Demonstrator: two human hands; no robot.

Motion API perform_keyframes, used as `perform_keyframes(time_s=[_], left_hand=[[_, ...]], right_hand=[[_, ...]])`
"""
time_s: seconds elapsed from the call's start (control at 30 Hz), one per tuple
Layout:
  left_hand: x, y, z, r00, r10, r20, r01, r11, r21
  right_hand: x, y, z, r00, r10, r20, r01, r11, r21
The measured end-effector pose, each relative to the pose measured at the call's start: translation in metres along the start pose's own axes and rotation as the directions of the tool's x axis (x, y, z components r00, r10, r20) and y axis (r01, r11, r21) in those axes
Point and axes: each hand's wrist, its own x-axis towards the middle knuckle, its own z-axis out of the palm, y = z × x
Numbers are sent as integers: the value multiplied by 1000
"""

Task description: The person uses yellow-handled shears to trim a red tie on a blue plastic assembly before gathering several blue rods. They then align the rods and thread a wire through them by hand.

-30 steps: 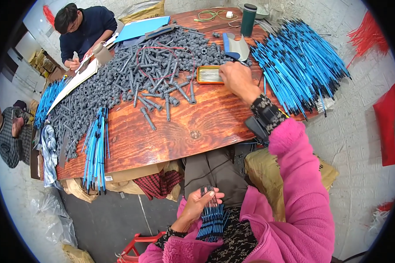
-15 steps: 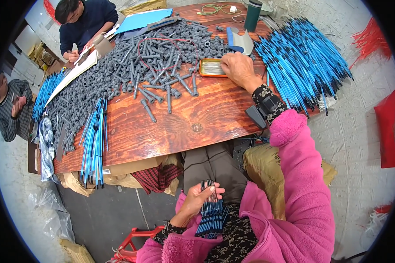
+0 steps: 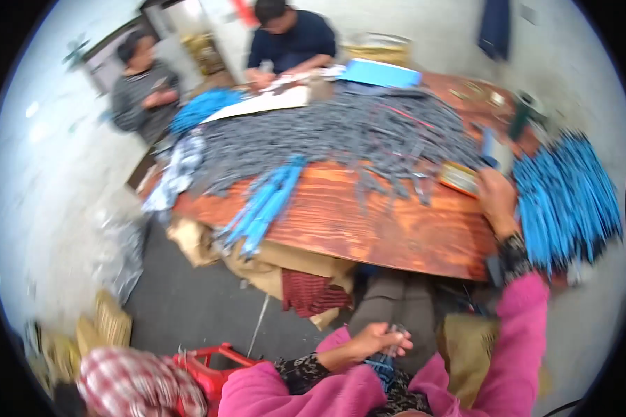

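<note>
My left hand (image 3: 379, 342), low in front of my lap, is closed around a bunch of slim blue-and-black rods (image 3: 380, 370). Out over the table's right part, my right hand (image 3: 496, 198) is at the edge of a small orange-rimmed tin (image 3: 459, 178). Motion blur smears its fingers, so their grip is unclear. Just right of that hand lies a large heap of blue rods with black ends (image 3: 567, 198). A wide pile of grey plastic parts (image 3: 341, 132) spreads to the left of the tin.
A smaller blue bundle (image 3: 268, 205) overhangs the near edge of the wooden table (image 3: 396, 222). At the back stand a blue folder (image 3: 379, 71) and a dark green bottle (image 3: 520, 118). One person (image 3: 292, 42) works across the table; another (image 3: 145, 87) is farther left. A red stool (image 3: 212, 358) stands lower left.
My view has swung left, so the table appears farther right and red-and-white plaid fabric shows at lower left. My right hand stays by the tin; my left still grips the rods.
</note>
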Motion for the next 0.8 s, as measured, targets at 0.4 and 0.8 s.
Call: perform_keyframes(time_s=[0.4, 0.8], left_hand=[[3, -15, 11, 996, 86, 18, -85, 996, -33], [-20, 11, 23, 997, 23, -73, -23, 1000, 5]], right_hand=[[-45, -74, -50, 883, 108, 456, -446, 491, 748], [-177, -164, -95, 531, -130, 837, -817, 180, 547]])
